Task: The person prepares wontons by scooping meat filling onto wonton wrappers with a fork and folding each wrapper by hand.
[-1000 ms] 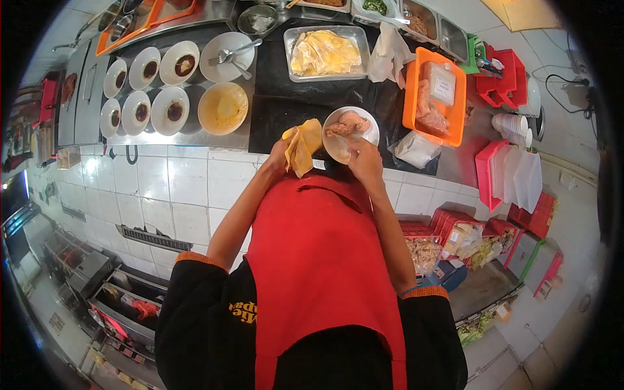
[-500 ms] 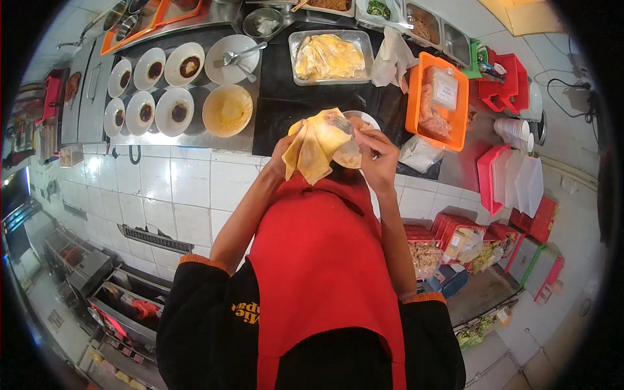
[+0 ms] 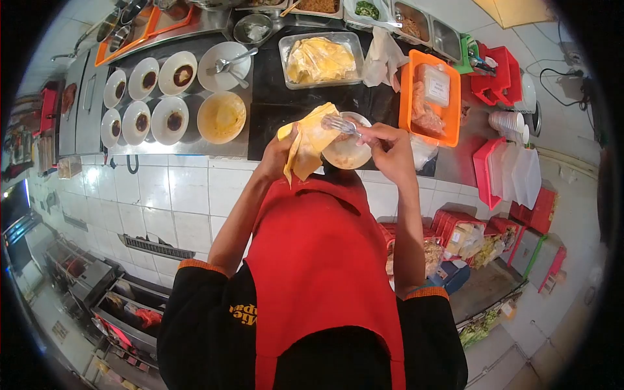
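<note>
Several yellow dough wrappers (image 3: 307,144) droop from my left hand (image 3: 278,156), whose fingers are closed on their left side. My right hand (image 3: 391,151) pinches a fork (image 3: 343,125), its tines against the top wrapper near the right edge. A little filling seems to be under the tines, partly hidden by them. Just below the fork and beside the wrappers is a white bowl (image 3: 344,158) with pale pinkish filling in it. Beyond my hands, a clear plastic container (image 3: 283,55) holds a floured pile of yellow wrappers (image 3: 322,60).
White bowls with dark sauce (image 3: 174,121) stand in rows at the left, near a yellow-stained bowl (image 3: 221,118) and a bowl with cutlery (image 3: 224,65). An orange tray (image 3: 448,135) with packed food lies right. Metal food pans (image 3: 413,23) line the back.
The fork has tilted into clearer view, and my right hand has shifted slightly right. The wrappers in my left hand hang less fanned out, exposing more of the filling bowl.
</note>
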The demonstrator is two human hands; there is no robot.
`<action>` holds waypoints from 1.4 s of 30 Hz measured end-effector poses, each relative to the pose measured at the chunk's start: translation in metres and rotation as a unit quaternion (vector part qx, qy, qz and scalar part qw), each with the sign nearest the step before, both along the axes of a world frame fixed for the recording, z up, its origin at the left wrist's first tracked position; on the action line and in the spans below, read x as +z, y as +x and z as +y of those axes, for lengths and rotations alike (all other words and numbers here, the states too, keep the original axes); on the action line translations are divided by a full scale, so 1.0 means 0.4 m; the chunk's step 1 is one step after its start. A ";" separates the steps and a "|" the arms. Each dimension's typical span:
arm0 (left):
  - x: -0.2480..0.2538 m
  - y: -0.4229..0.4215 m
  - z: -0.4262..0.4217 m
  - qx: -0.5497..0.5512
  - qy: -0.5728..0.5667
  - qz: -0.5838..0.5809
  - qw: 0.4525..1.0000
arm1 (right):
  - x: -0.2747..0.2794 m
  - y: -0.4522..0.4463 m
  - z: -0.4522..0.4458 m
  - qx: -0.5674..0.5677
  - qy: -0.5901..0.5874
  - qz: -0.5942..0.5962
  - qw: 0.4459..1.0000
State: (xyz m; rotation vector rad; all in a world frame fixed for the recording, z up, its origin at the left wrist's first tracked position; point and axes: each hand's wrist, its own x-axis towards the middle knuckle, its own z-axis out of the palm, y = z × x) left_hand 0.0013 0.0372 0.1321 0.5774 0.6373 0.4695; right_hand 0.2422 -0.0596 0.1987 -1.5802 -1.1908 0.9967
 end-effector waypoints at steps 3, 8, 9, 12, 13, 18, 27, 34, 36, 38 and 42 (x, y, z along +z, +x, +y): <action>-0.018 -0.001 -0.007 0.034 -0.067 -0.003 0.997 | 0.012 -0.014 -0.004 -0.015 0.002 -0.025 1.000; -0.050 -0.016 -0.009 0.065 -0.051 -0.042 0.996 | -0.023 -0.055 -0.002 -0.036 0.051 -0.033 0.998; -0.054 -0.018 -0.007 0.070 -0.054 -0.052 0.995 | -0.037 -0.056 -0.002 -0.046 0.066 -0.012 0.997; -0.046 -0.025 -0.018 0.109 -0.012 -0.165 0.980 | -0.043 -0.027 -0.008 -0.042 0.059 -0.020 0.997; -0.039 -0.022 -0.014 0.108 -0.012 -0.165 0.980 | -0.035 -0.012 -0.015 -0.042 0.059 -0.019 0.997; -0.023 0.013 -0.014 0.112 -0.104 0.022 0.988 | 0.013 -0.016 0.003 -0.038 0.042 0.057 0.997; -0.053 0.051 -0.020 0.059 -0.123 -0.002 0.991 | 0.022 -0.154 0.042 -0.025 0.091 -0.240 0.966; -0.146 -0.003 0.010 0.075 -0.184 -0.162 0.967 | 0.005 -0.172 -0.016 0.076 0.026 0.017 0.997; -0.228 -0.043 0.001 0.064 -0.191 -0.148 0.968 | -0.101 -0.092 -0.049 0.019 -0.008 -0.030 0.999; -0.278 -0.074 -0.018 0.046 -0.145 -0.061 0.986 | -0.162 -0.019 -0.086 -0.021 -0.158 -0.172 0.972; -0.354 -0.075 -0.061 0.060 -0.173 0.011 0.983 | -0.322 0.007 -0.128 -0.058 -0.192 -0.288 0.936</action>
